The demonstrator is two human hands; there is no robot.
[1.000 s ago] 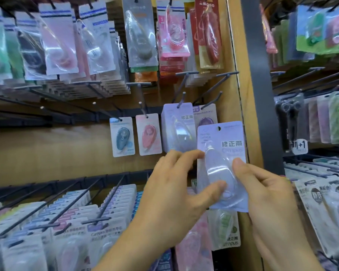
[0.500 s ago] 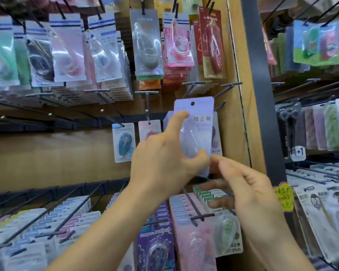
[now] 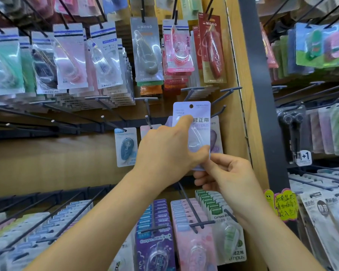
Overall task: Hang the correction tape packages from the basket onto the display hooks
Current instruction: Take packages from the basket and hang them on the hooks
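A pale lilac correction tape package (image 3: 199,117) is held upright in front of the middle row of display hooks. My left hand (image 3: 165,153) grips it from the left, forefinger across its front and thumb at its lower edge. My right hand (image 3: 226,178) pinches its bottom edge from below. The punched hole at its top sits level with a black display hook (image 3: 217,110); I cannot tell if the hook is through it. Another lilac package (image 3: 215,137) hangs just behind. The basket is out of view.
A blue package (image 3: 126,146) and a pink one (image 3: 146,130) hang to the left on neighbouring hooks. Full rows of packages hang above and below. Bare black hooks (image 3: 53,122) jut out at the left. A wooden panel edge and dark post (image 3: 262,114) stand at the right.
Both hands have raised the lilac package from chest height up to the middle hook row. The right hand slid from its side down to its bottom edge.
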